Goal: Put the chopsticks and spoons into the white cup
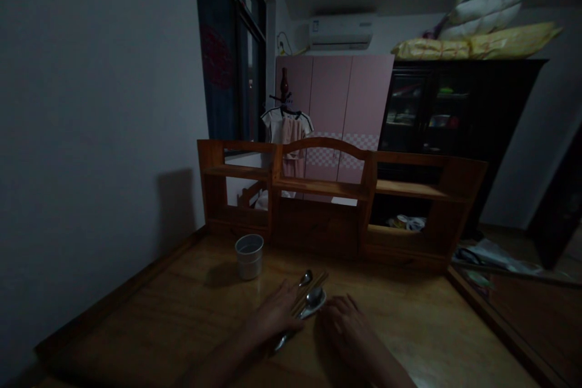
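Your left hand (275, 315) lies over the handles of the spoons (313, 297) and chopsticks (313, 288), low and centre in the frame on the worktop (409, 315). Its fingers are together, but it's too dark to tell whether it grips them. The bundle runs lower left to upper right, with the spoon bowls pointing toward the shelf (327, 188). Your right hand (345, 322) rests flat just beside, holding nothing. A cup (249, 256) stands upright to the upper left.
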